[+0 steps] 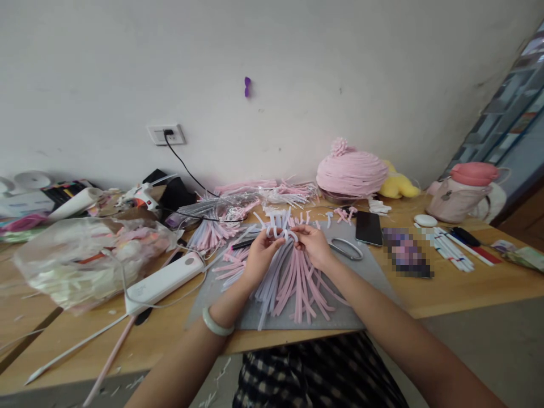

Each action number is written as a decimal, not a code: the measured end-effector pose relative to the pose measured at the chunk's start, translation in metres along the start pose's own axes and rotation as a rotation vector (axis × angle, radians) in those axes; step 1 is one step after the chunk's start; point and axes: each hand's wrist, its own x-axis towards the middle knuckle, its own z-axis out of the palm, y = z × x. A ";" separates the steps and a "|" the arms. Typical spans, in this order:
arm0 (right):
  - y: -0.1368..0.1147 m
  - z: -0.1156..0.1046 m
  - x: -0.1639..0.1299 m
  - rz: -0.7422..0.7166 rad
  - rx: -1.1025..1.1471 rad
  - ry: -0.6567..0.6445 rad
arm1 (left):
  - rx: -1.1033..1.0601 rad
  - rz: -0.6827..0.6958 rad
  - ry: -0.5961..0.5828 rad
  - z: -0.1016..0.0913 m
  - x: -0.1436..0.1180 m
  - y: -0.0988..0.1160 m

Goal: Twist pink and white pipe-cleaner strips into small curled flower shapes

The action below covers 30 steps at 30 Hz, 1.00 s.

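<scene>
While the fingertips of both hands meet above the grey mat [212,303], they pinch the upper ends of a bundle of pink and white pipe cleaners [293,277] — the left hand [260,256] with fingers curled and closed on the white stems, the right hand [313,242] with thumb and forefinger pressed together on a bent tip just beside it. Neither hand is spread; how tightly the hidden fingers close I cannot tell. From the pinch the bundle fans out toward the person, its long axis running from the far side of the mat to the near edge, the loose ends splayed on the mat. A pale bangle [216,323] sits on the left wrist. Just right of the right hand lie scissors [346,248], and beyond them a black phone [368,228]. To the left a white power strip [164,281] lies on the wooden table [459,283]; a pink coiled mound [352,170] stands at the back.
</scene>
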 end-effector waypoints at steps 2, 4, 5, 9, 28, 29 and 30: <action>0.001 0.002 -0.001 -0.063 -0.047 0.007 | 0.017 -0.010 -0.014 0.001 0.000 -0.001; 0.003 0.003 -0.002 -0.148 -0.122 0.013 | 0.020 -0.021 -0.038 0.002 0.000 -0.001; 0.003 0.003 -0.003 -0.196 -0.172 0.012 | 0.018 -0.029 -0.051 0.003 0.000 -0.001; 0.006 0.001 -0.007 -0.431 -0.417 -0.022 | -0.020 -0.070 -0.037 0.005 -0.001 0.001; 0.015 0.009 -0.012 -0.288 -0.245 0.005 | -0.250 0.003 0.093 0.007 -0.002 0.001; 0.014 0.009 -0.014 -0.313 -0.288 -0.007 | -0.256 0.008 0.105 0.007 -0.002 0.001; 0.014 0.010 -0.016 -0.324 -0.312 -0.021 | -0.259 0.009 0.113 0.006 -0.002 0.000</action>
